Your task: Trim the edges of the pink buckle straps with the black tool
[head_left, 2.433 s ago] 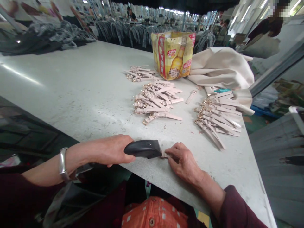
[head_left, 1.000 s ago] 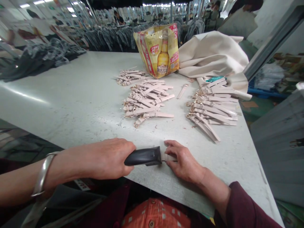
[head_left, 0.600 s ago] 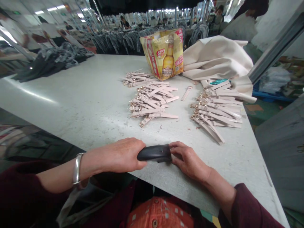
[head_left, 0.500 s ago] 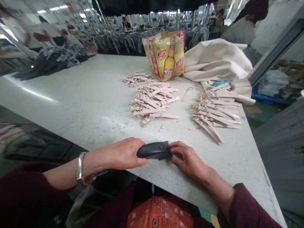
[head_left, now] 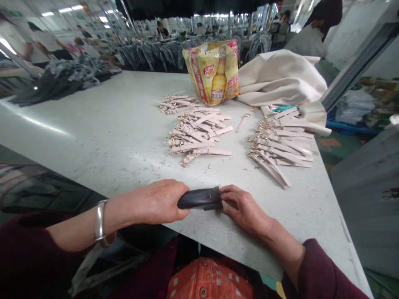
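My left hand (head_left: pixel 158 200) is wrapped round one end of a black, smooth, curved handheld tool (head_left: pixel 199 199), whose exact kind I cannot make out. At the tool's squared right end, the fingers of my right hand (head_left: pixel 241 205) are bent together and touch or nearly touch it. Whatever lies between those fingertips is hidden. Beyond both hands lies a heap of pale pink buckled straps (head_left: pixel 199 135). A second group of similar straps (head_left: pixel 280 143) is spread to the right, and a single short strap (head_left: pixel 242 123) rests between the two.
A yellow bag printed with a bottle (head_left: pixel 213 74) stands at the back of the grey table (head_left: pixel 93 128). Beside it is draped cream sheet material (head_left: pixel 280 77). Dark grey bundles (head_left: pixel 65 77) lie at the far left. A slanted metal post (head_left: pixel 358 68) rises on the right. People work beyond.
The whole view has shifted slightly, so things on the table appear a little further left. Both hands keep their places at the black tool.
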{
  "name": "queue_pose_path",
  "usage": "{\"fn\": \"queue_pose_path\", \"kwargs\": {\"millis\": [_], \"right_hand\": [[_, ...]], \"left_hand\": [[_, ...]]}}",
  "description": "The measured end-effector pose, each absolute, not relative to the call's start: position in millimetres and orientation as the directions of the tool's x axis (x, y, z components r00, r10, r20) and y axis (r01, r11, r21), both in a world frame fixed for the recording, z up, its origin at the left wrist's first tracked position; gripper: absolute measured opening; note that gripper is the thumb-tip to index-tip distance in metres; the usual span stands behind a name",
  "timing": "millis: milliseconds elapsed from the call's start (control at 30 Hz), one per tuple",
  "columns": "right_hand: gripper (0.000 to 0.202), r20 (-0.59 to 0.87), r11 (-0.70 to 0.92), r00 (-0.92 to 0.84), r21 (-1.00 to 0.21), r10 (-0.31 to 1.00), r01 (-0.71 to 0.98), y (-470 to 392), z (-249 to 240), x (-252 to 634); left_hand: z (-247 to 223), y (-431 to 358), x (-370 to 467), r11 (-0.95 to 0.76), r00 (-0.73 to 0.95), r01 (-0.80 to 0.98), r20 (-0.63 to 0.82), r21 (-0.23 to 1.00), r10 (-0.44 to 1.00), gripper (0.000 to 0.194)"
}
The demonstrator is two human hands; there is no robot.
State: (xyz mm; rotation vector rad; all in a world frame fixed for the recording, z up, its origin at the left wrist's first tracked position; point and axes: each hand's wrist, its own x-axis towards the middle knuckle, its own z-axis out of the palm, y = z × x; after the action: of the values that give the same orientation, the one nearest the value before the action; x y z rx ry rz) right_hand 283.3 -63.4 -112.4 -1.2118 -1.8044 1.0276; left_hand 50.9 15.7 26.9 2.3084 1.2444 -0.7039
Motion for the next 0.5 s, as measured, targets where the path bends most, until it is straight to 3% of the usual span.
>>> {"fn": "queue_pose_path", "kwargs": {"millis": [133, 267, 500], "right_hand": [[0.031, 0.107, 0.223, -0.288, -0.887, 0.951, 0.405, -64, -111, 283], [0.027, 0.085, 0.202, -0.273, -0.876, 0.958, 0.438, -65, -110, 284], [0.028, 0.062, 0.179, -0.268, -0.880, 0.962, 0.440, -66, -110, 284]], "left_hand": [[14, 20, 35, -0.338, 0.440, 0.898, -0.551, 0.282, 0.709, 0.025], [15, 26, 11, -0.197, 0.372, 0.920, -0.600, 0.338, 0.709, 0.027], [15, 18, -15, -0.172, 0.327, 0.942, -0.675, 0.288, 0.661, 0.029]]}}
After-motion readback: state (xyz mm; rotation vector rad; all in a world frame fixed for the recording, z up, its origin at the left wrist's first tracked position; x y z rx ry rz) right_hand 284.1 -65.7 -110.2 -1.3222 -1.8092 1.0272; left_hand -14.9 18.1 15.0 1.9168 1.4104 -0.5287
